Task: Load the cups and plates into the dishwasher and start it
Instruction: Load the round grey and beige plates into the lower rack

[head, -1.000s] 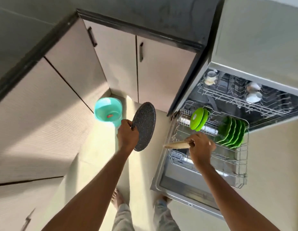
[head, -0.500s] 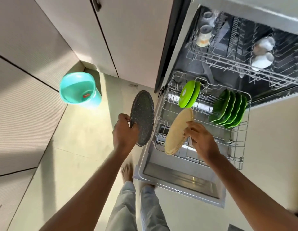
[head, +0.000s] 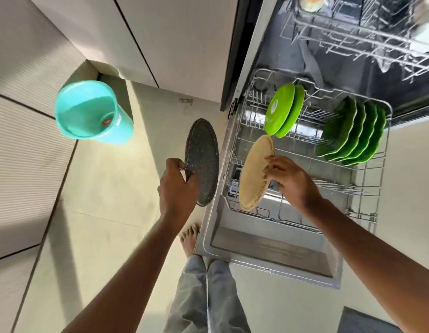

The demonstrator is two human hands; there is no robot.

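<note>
Dk-grey speckled plate (head: 203, 152), beige plate (head: 253, 174), lime-green plates (head: 279, 109), dk-green plates (head: 352, 133), teal bin (head: 123, 127).

Bare tines (head: 328, 182) are standing open across the near right of the rack (head: 382, 169), while lime plates (head: 280, 109) are crowding its far left, green plates (head: 350, 133) its far right, a tan plate (head: 254, 174) is filling the near left and a grey plate (head: 201, 159) is hanging just outside.
</note>
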